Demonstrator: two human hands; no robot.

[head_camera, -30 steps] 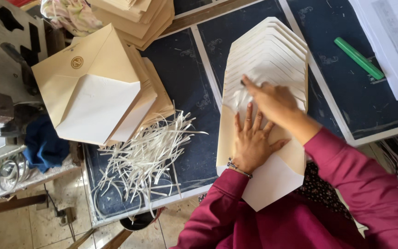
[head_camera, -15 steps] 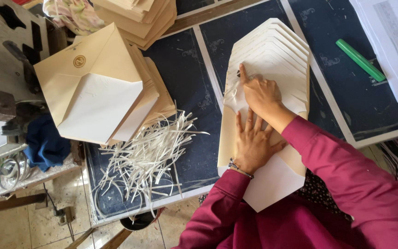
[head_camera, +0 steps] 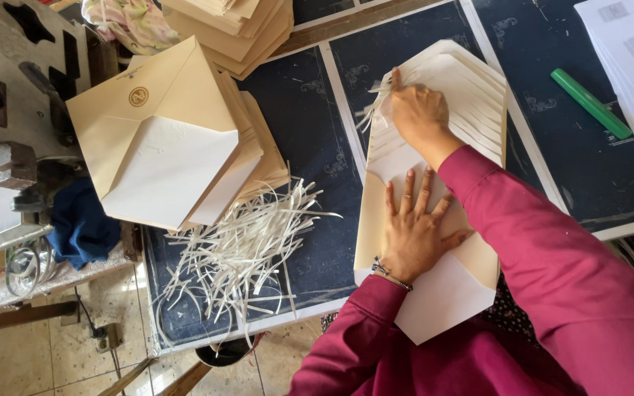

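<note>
Cream envelope (head_camera: 163, 139), round gold emblem (head_camera: 139, 96).

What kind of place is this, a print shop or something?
Probably a small envelope-making or stationery workshop. Stacks of cream envelopes cover a dark worktable, a heap of peeled paper strips lies beside them, and the person's hands work over a fanned row of envelope flaps.

Dark blue tabletop (head_camera: 310, 139) w/ pale strips, grey metal machine (head_camera: 9, 88) at left, beige tiled floor (head_camera: 38, 359) below.
</note>
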